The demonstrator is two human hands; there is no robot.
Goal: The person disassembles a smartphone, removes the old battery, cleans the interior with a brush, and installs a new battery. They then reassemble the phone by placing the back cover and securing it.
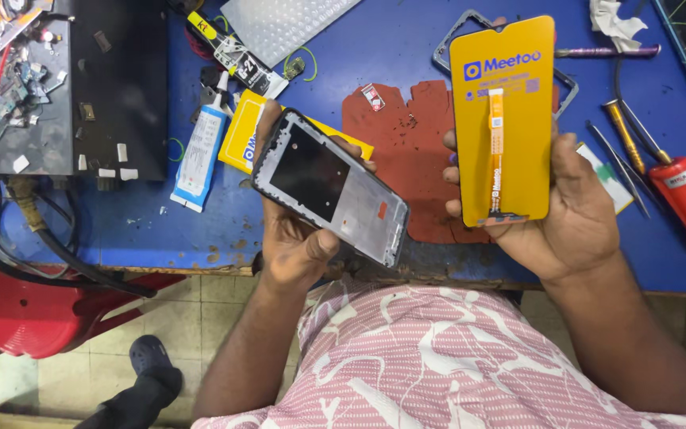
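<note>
We note the left hand (295,234) curled closed around a phone frame (331,187), tilted above the blue bench (129,222); the right hand (569,210) grips an upright yellow-backed screen panel (503,119), over the red mat (406,151).

both forearms reach forward, palms turned up. the left hand (295,230) and right hand (565,210) each curl their fingers in a grip.

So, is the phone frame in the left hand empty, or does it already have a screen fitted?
Empty. The phone frame in the left hand shows bare inner metal, and the yellow-backed screen is apart, in the right hand.
</note>
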